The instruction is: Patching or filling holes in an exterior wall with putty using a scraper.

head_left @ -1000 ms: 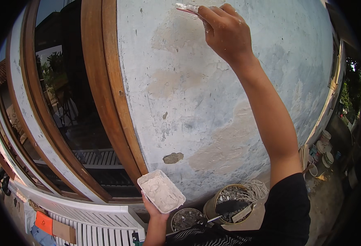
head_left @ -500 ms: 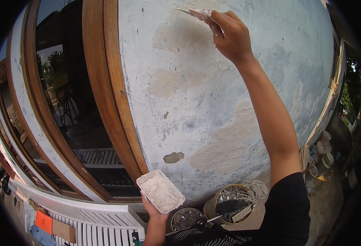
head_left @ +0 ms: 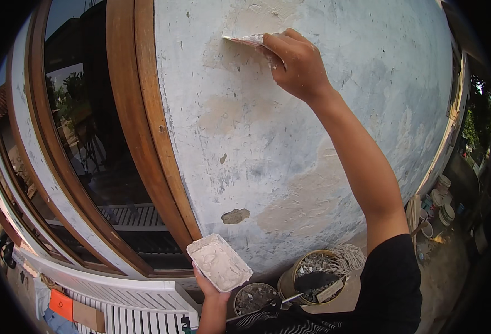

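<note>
My right hand (head_left: 301, 64) is closed on a putty knife (head_left: 248, 39) smeared with pale putty. Its blade lies against the light blue wall (head_left: 345, 106), over a beige filled patch near the top. Low in front of me, my left hand (head_left: 208, 286) holds up a white rectangular tub (head_left: 247, 275) from beneath. Thick pinkish-white putty (head_left: 218, 261) fills the tub. More beige patches (head_left: 301, 203) mark the wall further down, and a bare chipped hole (head_left: 235, 216) shows above the tub.
A brown wooden window frame (head_left: 145, 122) borders the wall on the left. Below it stands a white slatted bench (head_left: 128, 289) with an orange box (head_left: 61, 304). Two buckets of rubble, one a larger bucket (head_left: 285, 284), stand at the wall's foot. Several pails (head_left: 443, 200) sit at right.
My right hand and the putty knife have moved down and to the left along the wall. The left hand holds the tub in nearly the same place.
</note>
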